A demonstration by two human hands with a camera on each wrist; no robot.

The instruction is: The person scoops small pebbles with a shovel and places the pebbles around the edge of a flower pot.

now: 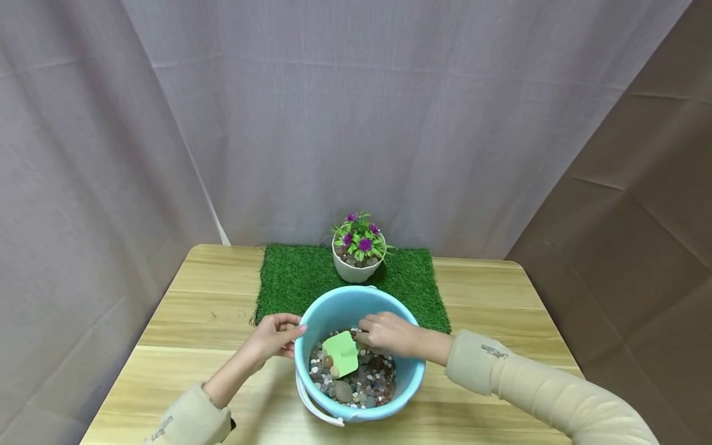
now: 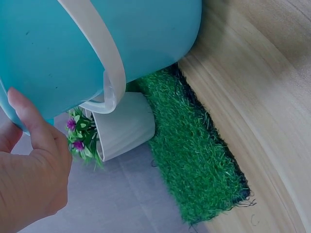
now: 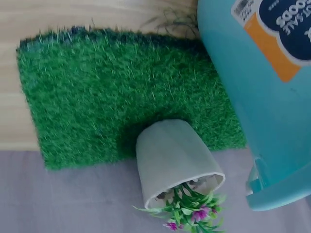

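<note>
Status: we judge the work as under way and unfinished. The green scoop (image 1: 341, 355) lies on the pebbles (image 1: 343, 390) inside the blue bucket (image 1: 334, 312); it is not yet raised above the rim. Stones already sit round the plant in the white pot (image 1: 356, 272), so that part reads as done. How much remains, we cannot tell.

Grip, 2 hands:
- The left hand (image 1: 275, 339) holds the bucket rim lightly, thumb at the edge and fingers along the outer side.
- The right hand (image 1: 389, 334) reaches inside, fingers curled beside the scoop — we cannot tell whether they have hold of it or of the pebbles.

Clearances: we note the bucket wall surrounding the right hand; any exit is upward. The pot stands just behind the bucket on the turf mat (image 1: 295, 272), limiting forward travel. The lowered white handle (image 1: 313, 400) hangs at the near left. Table (image 1: 194, 346) surface extends to both sides — the wider room — and the curtain (image 1: 345, 123) bounds the rear.
</note>
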